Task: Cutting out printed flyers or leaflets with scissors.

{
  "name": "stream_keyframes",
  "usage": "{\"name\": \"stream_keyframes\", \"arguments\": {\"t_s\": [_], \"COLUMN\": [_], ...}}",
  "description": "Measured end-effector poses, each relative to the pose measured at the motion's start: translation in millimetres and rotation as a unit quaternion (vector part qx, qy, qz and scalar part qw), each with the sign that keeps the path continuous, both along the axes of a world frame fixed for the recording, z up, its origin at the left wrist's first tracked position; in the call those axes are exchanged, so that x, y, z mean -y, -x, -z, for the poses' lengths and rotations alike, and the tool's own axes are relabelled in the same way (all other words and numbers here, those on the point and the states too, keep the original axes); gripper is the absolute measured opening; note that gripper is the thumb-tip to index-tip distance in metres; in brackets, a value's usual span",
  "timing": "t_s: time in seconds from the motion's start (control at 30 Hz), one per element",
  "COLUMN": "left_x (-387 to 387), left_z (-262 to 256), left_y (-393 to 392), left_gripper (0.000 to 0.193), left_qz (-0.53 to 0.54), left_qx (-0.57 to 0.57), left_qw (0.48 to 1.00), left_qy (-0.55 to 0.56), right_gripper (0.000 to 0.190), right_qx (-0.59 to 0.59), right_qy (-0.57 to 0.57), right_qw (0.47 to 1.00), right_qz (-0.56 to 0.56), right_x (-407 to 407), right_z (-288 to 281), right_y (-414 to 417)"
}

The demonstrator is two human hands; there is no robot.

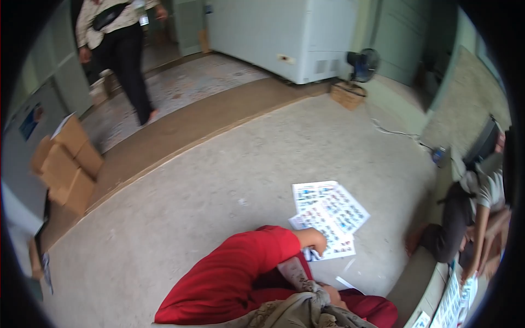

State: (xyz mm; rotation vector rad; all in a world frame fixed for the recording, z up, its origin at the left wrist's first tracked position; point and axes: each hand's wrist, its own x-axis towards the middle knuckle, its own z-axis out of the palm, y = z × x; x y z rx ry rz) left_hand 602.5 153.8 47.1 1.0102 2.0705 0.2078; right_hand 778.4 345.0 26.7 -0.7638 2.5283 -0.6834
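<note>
Several printed paper sheets [344, 213] lie overlapping on the concrete floor [246, 164] before me, bearing rows of small coloured pictures. My left hand [313, 239], in a red sleeve, reaches over the near edge of the sheets with its fingers curled down. At its fingertips is a small blue-and-white item [313, 255], too blurred to name. My right hand [334, 296] shows only in part beside my knotted patterned scarf [303, 305]; its fingers are hidden. Thin white paper strips [345, 282] lie on the floor just beyond it.
At right, a seated person [471, 221] bends over more printed sheets [449, 301]. Another person [121, 53] stands on the patterned floor at upper left. Cardboard boxes [71, 164] lean at left. A fan [365, 65] stands on a carton [348, 95] beside a large white appliance [262, 33]; a cable [393, 131] trails along the wall.
</note>
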Motion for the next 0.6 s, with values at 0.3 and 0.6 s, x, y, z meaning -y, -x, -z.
{"name": "stream_keyframes", "arguments": {"t_s": [0.3,0.6], "left_x": [28.0,48.4], "left_z": [-70.1,-44.6], "left_y": [10.6,16.8], "left_gripper": [0.053,0.055], "left_qz": [-0.154,-0.192], "left_qx": [-0.01,0.021], "left_qw": [0.975,0.98], "left_qy": [-0.162,-0.048], "right_gripper": [0.034,0.028], "right_qx": [0.059,-0.535], "right_qy": [-0.016,0.344], "right_qw": [0.998,0.6], "right_qz": [-0.018,0.486], "right_x": [42.1,-136.6], "right_z": [-1.2,-309.0], "right_y": [32.3,80.5]}}
